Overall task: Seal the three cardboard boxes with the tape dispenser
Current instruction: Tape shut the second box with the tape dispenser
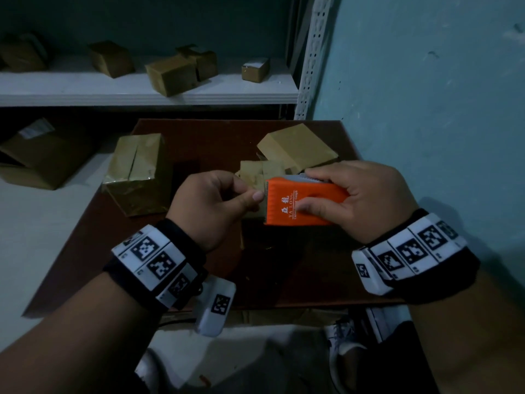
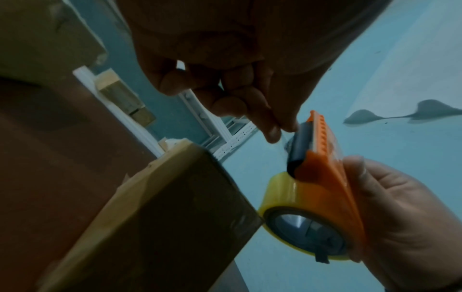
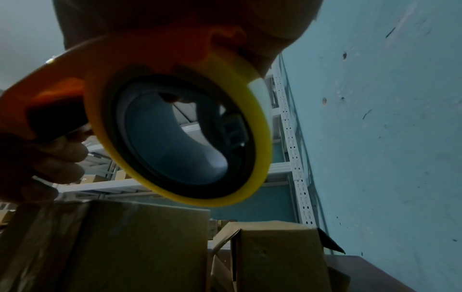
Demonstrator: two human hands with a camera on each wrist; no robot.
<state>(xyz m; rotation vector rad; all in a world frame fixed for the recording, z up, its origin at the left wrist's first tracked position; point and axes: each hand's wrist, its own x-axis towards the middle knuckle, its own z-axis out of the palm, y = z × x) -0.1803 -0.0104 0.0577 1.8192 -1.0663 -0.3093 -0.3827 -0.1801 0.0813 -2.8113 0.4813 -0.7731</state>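
Gripping one orange plastic tape dispenser [image 1: 305,201] loaded with a yellow-edged roll of clear tape [image 2: 297,199], the right hand [image 1: 366,200] holds it just above the middle of three brown cardboard boxes [image 1: 262,177]. Left of that grip, the left hand [image 1: 211,203] pinches the tape's loose end [image 2: 285,138]. One taped box [image 1: 136,172] stands further left, one open-flapped box [image 1: 295,147] beyond, all on the dark red table [image 1: 85,251].
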